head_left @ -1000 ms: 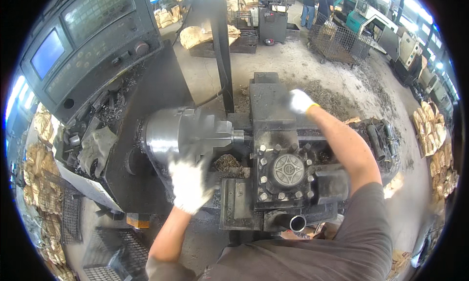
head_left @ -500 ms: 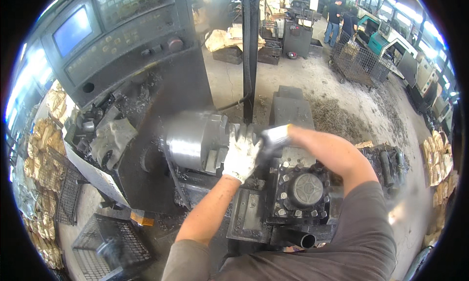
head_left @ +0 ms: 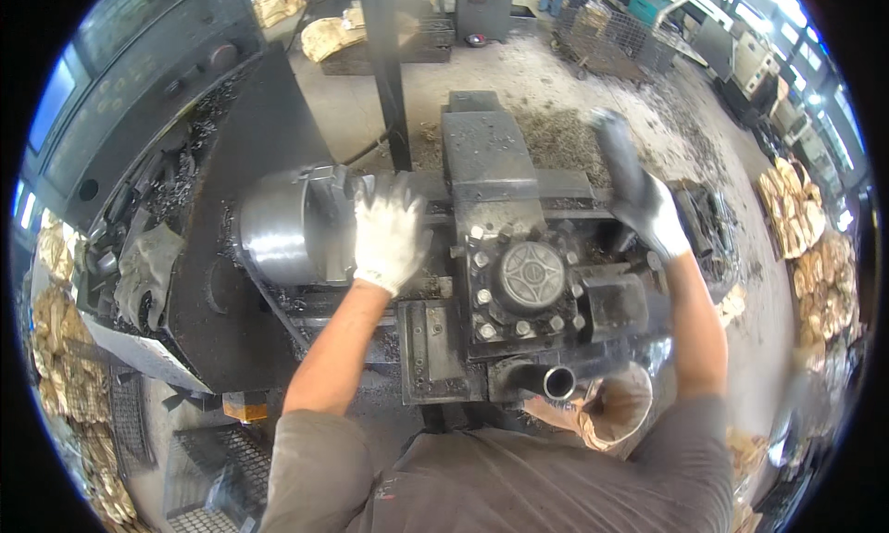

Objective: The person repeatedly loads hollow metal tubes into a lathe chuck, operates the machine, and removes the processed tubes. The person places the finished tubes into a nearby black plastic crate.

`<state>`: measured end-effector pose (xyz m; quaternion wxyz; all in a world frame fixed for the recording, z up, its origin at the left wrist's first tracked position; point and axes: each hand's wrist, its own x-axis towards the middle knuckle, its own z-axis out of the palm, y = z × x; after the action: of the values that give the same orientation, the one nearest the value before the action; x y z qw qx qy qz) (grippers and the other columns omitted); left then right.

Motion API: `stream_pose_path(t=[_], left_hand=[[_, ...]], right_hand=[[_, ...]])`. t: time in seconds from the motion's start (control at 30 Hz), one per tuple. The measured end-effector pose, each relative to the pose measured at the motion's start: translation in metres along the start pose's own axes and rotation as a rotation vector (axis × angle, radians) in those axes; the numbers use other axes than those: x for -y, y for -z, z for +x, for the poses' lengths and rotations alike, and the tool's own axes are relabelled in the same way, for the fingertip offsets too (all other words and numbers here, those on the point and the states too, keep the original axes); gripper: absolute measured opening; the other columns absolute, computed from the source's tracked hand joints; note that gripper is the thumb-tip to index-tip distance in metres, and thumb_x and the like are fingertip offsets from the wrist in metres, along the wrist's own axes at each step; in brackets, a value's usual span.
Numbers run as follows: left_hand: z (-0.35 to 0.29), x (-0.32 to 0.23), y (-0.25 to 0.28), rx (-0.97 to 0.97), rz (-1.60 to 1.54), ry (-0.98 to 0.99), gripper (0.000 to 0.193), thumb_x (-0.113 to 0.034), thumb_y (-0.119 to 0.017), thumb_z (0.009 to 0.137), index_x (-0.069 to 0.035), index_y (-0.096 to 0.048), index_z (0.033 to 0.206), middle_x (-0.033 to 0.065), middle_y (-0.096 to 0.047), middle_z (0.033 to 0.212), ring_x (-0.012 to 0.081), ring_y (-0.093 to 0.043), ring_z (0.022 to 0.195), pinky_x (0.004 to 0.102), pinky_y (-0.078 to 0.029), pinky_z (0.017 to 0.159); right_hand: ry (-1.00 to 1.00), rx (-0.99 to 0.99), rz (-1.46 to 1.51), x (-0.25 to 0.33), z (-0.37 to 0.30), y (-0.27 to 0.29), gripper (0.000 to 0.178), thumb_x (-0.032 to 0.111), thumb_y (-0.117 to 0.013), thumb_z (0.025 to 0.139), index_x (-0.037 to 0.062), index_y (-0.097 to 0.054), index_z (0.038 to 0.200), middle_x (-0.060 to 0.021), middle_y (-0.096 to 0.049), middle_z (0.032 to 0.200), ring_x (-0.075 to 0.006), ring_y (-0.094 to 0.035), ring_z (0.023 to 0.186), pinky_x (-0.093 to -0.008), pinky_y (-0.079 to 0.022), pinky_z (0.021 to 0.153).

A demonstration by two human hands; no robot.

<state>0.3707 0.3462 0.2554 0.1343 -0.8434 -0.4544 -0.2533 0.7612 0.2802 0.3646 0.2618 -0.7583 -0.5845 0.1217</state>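
In the middle of the head view is a lathe, with its shiny round chuck [head_left: 278, 227] on the left and a square tool post [head_left: 530, 278] ringed with bolts to the right. My left hand [head_left: 391, 235], in a white glove, is just right of the chuck jaws [head_left: 331, 204], its fingers spread; whether it touches them I cannot tell. Farther right, beyond the tool post, my gloved right hand [head_left: 659, 220] is closed round a dark cylindrical part [head_left: 619, 153]. Motion blurs this part, and its far end looks bright.
A control panel [head_left: 139, 88] rises at the far left, above a bin [head_left: 148, 264] of scrap and chips. Below the tool post, a pipe end [head_left: 558, 382] points toward me beside an open sack [head_left: 622, 408]. Wrapped bundles [head_left: 792, 209] line the right; a mesh cart [head_left: 602, 37] stands behind.
My right hand has swung from beside the chuck out to the right, carrying the dark part. The left hand stays near the chuck. The whole view has shifted rightward.
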Motion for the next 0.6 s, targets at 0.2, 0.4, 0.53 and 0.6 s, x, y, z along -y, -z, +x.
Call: stream_pose_path(t=[0.2, 0.4, 0.53, 0.6], left_hand=[[-0.118, -0.029, -0.023, 0.353, -0.601, -0.220, 0.052, -0.012, -0.068, 0.085, -0.003, -0.059, 0.136, 0.0205, -0.060, 0.146, 0.0429, -0.049, 0.144, 0.0558, -0.027, 0.129], [-0.109, 0.056, -0.075, 0.669, -0.187, 0.625, 0.045, -0.038, -0.059, 0.101, -0.012, -0.063, 0.138, 0.0209, -0.066, 0.140, 0.0396, -0.068, 0.122, 0.0495, -0.052, 0.108], [-0.140, 0.037, -0.071, 0.353, -0.202, 0.338, 0.034, -0.026, -0.067, 0.098, -0.013, -0.067, 0.129, 0.0156, -0.068, 0.138, 0.0378, -0.066, 0.123, 0.0472, -0.053, 0.104], [-0.125, 0.007, -0.038, 0.135, -0.328, 0.224, 0.022, -0.017, -0.070, 0.095, -0.011, -0.072, 0.116, 0.0136, -0.074, 0.121, 0.0371, -0.071, 0.110, 0.0455, -0.056, 0.096]], right_hand=[[-0.645, -0.140, 0.436, -0.259, -0.283, -0.032, 0.019, 0.016, -0.075, 0.085, -0.0007, -0.071, 0.095, -0.0055, -0.066, 0.068, -0.0158, -0.062, 0.053, -0.0340, -0.050, 0.048], [-0.476, -0.173, -0.168, -0.325, -0.335, -0.076, 0.025, 0.018, -0.080, 0.084, 0.0034, -0.077, 0.104, -0.0187, -0.079, 0.094, -0.0330, -0.078, 0.090, -0.0398, -0.060, 0.084], [0.120, 0.202, 0.330, -0.008, -0.237, -0.003, 0.043, 0.008, -0.083, 0.081, 0.0032, -0.072, 0.122, -0.0166, -0.077, 0.111, -0.0259, -0.077, 0.090, -0.0376, -0.063, 0.080], [0.615, 0.158, 0.054, 0.047, -0.225, -0.024, 0.042, 0.020, -0.086, 0.080, 0.0064, -0.073, 0.117, -0.0146, -0.077, 0.103, -0.0282, -0.077, 0.085, -0.0396, -0.062, 0.074]])
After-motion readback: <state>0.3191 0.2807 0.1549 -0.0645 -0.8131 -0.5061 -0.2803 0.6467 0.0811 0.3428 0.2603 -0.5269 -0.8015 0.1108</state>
